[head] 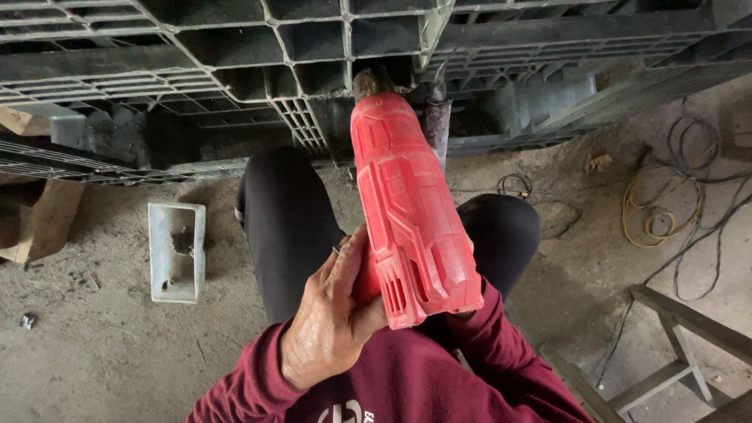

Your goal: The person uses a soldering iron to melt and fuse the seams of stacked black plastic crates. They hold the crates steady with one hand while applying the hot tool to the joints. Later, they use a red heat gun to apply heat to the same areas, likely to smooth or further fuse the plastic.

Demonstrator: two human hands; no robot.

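- Gripping the rear of a red power drill (411, 227), the left hand (329, 317) was closed around the side of its body, fingers wrapped against the plastic near the vents.
- The right hand was almost wholly hidden behind the tool; only its maroon sleeve (509, 356) showed, so I could not tell whether it was closed or open.
- The drill pointed up and away from the person, its dirty nose (370, 81) pressed against a dark plastic grid pallet (235, 47) standing in front.
- A rusty metal rod (437, 117) stood just beside the nose, on its right.
- The person's knees in black trousers (286, 219) sat beneath the tool, above a dusty concrete floor (102, 352).
- A shallow grey rectangular tray (177, 251) lay on the floor to the left, well apart from the hand.
- Yellow and black cables (666, 204) lay coiled on the right, near a metal frame (674, 345).
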